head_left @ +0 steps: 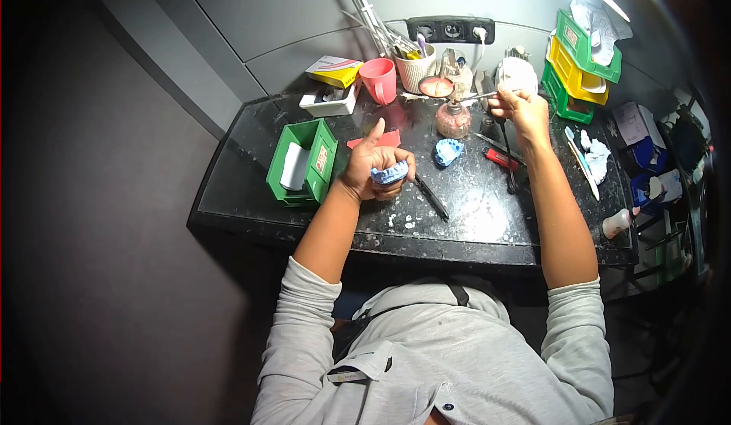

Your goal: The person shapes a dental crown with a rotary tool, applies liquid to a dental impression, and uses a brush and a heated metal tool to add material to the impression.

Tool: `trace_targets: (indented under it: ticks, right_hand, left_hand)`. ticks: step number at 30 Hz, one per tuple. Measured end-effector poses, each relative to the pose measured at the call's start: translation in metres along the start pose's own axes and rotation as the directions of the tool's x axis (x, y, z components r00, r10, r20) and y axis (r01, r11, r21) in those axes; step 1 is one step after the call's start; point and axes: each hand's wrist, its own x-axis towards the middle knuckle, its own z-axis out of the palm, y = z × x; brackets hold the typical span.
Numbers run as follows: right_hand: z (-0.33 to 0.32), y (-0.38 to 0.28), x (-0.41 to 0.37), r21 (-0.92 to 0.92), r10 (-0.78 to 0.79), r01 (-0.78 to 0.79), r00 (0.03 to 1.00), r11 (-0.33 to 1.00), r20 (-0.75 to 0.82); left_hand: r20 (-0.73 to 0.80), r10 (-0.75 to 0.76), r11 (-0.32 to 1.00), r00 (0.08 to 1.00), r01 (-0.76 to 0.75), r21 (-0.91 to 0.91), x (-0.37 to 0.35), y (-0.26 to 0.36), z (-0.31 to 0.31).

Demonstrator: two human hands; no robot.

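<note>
1. The left hand [378, 167] is closed around a blue dental cast [390, 174], thumb stuck up. It holds the cast just above the desk [472, 212], near the desk's centre and at 12 o'clock from the person's chest.
2. The right hand [519, 111] is pinched narrow on a thin metal instrument [480, 96]. It is raised at about 1 o'clock, with the tip pointing towards 9 o'clock over a glass burner [453, 119].
3. I cannot tell whether the burner is lit. If it is, the fingers sit near the heat, and a tip held there too long could scorch whatever it touches afterwards.
4. A second blue cast [448, 151] lies loose on the desk between the two hands, at 5 o'clock from the burner. A forearm sweeping back could knock it or push it along.
5. A black tool [432, 196] lies just beside the left hand at its 4 o'clock, and a red-handled tool [501, 158] lies under the right wrist. Either could roll if nudged.
6. A pink cup [378, 80] and a tool pot [416, 67] crowd the back edge at 11 o'clock. A reach past the burner risks tipping one of them.
7. The held cast rests in a one-handed grip. Pressure from the instrument could twist it loose, and I judge a drop onto the hard desk would chip it.
8. A green bin [304, 162] stands at 9 o'clock from the left hand, apart from it.
</note>
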Motion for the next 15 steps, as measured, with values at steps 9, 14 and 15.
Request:
trace_targets:
  ticks: [9,14,15]
  right_hand:
    - [0.0019,-0.0002,-0.0025,0.0,-0.001,0.001,1.0,1.0,0.012]
    - [0.0017,0.0013,-0.0025,0.001,-0.004,0.004,1.0,1.0,0.013]
    - [0.0018,0.0016,-0.0025,0.004,-0.016,0.016,1.0,1.0,0.007]
  left_hand:
    - [-0.039,-0.111,0.993,0.993,0.113,0.043,0.0043,-0.0045,-0.0074]
    - [-0.034,-0.117,0.992,0.993,0.118,0.048,0.0043,-0.0049,-0.0055]
    - [-0.033,-0.118,0.992,0.992,0.119,0.047,0.0044,-0.0047,-0.0053]
